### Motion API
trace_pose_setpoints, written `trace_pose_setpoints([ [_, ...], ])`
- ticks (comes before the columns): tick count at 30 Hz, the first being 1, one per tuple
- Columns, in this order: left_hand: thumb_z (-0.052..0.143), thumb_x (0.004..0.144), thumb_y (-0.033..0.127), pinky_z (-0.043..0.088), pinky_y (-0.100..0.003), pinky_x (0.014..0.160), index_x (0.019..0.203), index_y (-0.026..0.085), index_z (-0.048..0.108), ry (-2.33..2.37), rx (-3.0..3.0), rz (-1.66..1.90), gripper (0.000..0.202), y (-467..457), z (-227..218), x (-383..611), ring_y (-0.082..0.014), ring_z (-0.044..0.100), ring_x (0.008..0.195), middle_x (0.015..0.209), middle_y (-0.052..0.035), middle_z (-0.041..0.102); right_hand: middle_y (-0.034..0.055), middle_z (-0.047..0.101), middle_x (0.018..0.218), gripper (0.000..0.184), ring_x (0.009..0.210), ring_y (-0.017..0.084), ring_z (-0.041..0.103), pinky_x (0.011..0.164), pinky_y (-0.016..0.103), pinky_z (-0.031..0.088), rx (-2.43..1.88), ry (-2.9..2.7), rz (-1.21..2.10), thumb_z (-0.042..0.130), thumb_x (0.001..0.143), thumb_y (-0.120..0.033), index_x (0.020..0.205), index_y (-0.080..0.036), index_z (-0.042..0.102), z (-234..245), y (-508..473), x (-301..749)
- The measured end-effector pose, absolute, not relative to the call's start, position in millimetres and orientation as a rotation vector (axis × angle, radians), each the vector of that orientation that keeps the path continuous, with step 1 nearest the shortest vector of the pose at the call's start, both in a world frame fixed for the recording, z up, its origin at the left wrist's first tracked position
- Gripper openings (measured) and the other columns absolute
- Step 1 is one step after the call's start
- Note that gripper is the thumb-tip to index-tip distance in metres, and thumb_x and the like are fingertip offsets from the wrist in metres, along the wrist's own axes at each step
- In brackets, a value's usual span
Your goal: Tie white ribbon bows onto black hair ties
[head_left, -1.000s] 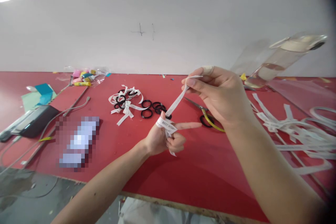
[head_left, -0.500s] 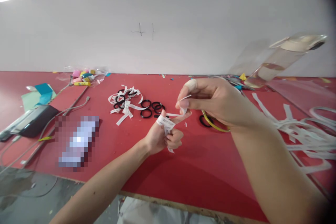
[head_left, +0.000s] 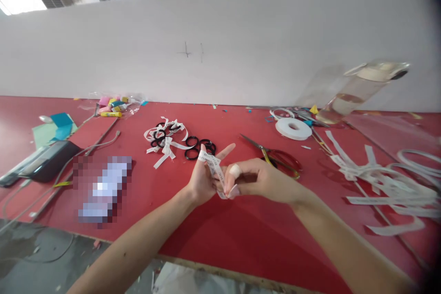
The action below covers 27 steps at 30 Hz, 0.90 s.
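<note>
A white ribbon with dark printed lettering (head_left: pixel 216 171) is looped over the thumb of my left hand (head_left: pixel 200 183). That hand holds the ribbon, its index finger stretched out to the right and its other fingers partly hidden behind my right hand. With its thumb and index finger, my right hand (head_left: pixel 265 181) pinches the ribbon's lower end in front of the left palm. White tape wraps one right fingertip. Just beyond the hands lie black hair ties (head_left: pixel 192 148). Left of these, more hair ties carry tied white ribbon bows (head_left: pixel 167 146).
Scissors (head_left: pixel 267 151) lie beyond my right hand, near a white ribbon roll (head_left: pixel 293 128). Cut ribbon strips (head_left: pixel 382 174) spread at right, below a tilted bottle (head_left: pixel 358 89). A blurred phone (head_left: pixel 105 188) and dark case (head_left: pixel 51 158) lie left. A pale partition (head_left: pixel 220 55) stands behind.
My right hand has moved down and left, from the left index fingertip to the left palm, bringing the ribbon end along. The scissors and ribbon roll have come into view.
</note>
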State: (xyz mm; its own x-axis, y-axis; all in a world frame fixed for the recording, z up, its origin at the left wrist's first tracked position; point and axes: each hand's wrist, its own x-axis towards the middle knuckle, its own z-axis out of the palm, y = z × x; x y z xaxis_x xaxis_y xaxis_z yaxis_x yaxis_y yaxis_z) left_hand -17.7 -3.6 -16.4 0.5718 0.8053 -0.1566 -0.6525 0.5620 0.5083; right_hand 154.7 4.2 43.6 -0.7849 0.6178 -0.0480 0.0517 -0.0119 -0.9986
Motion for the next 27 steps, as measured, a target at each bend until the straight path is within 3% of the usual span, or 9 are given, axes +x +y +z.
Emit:
trace_pose_setpoints([
  [5, 0.035, 0.086, 0.078, 0.017, -0.019, 0.042, 0.146, 0.016, 0.044, 0.376, 0.472, 0.940, 0.086, -2, -20, -20, -0.0077, 0.020, 0.037, 0.046, 0.0079, 0.035, 0.0026, 0.070, 0.076, 0.012, 0.077, 0.015, 0.065, 0.074, 0.028, 0.051, -0.568, -1.724, 1.809, 0.078, 0.079, -0.025, 0.076, -0.016, 0.072, 24, 1, 154],
  [13, 0.038, 0.089, 0.072, 0.013, -0.018, 0.043, 0.144, 0.016, 0.047, 0.420, 0.474, 0.977, 0.078, 2, -27, -13, -0.0070, 0.015, 0.041, 0.048, 0.0073, 0.035, 0.0034, 0.073, 0.076, 0.010, 0.075, 0.015, 0.066, 0.073, 0.026, 0.051, -0.621, -1.770, 1.758, 0.078, 0.079, -0.026, 0.077, -0.016, 0.076, 7, 6, 163],
  [27, 0.046, 0.094, 0.057, 0.017, -0.018, 0.042, 0.142, 0.016, 0.049, 0.405, 0.433, 1.160, 0.063, -5, -18, -9, -0.0068, 0.023, 0.044, 0.057, 0.0065, 0.034, 0.0041, 0.073, 0.077, 0.022, 0.076, 0.015, 0.066, 0.077, 0.027, 0.051, -0.642, -1.854, 1.782, 0.078, 0.078, -0.037, 0.078, -0.015, 0.076, -7, 12, 163],
])
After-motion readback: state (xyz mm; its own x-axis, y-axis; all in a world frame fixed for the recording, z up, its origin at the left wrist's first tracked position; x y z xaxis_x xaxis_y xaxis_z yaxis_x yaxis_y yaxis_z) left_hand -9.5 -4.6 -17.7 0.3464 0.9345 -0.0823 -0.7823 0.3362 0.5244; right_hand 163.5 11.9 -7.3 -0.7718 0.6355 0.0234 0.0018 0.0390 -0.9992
